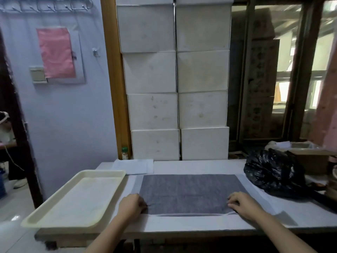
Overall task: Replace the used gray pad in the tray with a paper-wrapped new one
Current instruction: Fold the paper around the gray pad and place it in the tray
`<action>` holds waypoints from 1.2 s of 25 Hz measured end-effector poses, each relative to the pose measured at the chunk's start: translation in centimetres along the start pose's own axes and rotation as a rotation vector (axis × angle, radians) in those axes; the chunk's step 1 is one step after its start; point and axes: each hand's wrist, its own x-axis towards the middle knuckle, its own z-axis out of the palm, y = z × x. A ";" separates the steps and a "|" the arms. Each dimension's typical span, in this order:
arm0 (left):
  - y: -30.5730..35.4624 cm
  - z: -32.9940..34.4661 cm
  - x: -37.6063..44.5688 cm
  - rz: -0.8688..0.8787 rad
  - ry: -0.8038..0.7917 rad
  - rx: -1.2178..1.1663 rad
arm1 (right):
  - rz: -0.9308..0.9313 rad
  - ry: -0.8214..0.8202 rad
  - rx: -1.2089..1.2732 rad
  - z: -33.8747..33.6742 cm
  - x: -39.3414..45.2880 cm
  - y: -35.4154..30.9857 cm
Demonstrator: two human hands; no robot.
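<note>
A gray pad (189, 192) lies flat on a sheet of white paper (182, 220) in the middle of the table. My left hand (132, 204) rests on the pad's near left corner with fingers curled, pinching its edge. My right hand (242, 203) presses on the pad's near right corner, fingers bent over the edge. A strip of the paper along the near edge is lifted slightly. A cream plastic tray (45, 214) sits at the table's left end, overhanging the edge, with nothing in it.
A black plastic bag (273, 172) bulges at the right of the table. Folded white paper (134, 166) lies behind the tray. Stacked white boxes (178, 106) stand against the back. A small green-capped bottle (125, 153) sits beside them. A person (5, 132) is at far left.
</note>
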 end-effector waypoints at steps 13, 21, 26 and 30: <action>1.0 0.4 0.5 0.050 0.034 -0.072 | -0.006 0.097 0.073 0.0 0.1 1.1; 1.0 -2.5 2.0 0.052 -0.042 -0.179 | -0.071 0.059 -0.014 -2.1 1.2 0.8; 1.2 -5.4 4.6 0.055 -0.070 -0.248 | -0.049 0.137 0.014 -5.1 2.8 0.5; 0.8 -5.8 5.9 0.068 -0.063 -0.268 | -0.048 0.129 -0.017 -6.2 3.9 0.3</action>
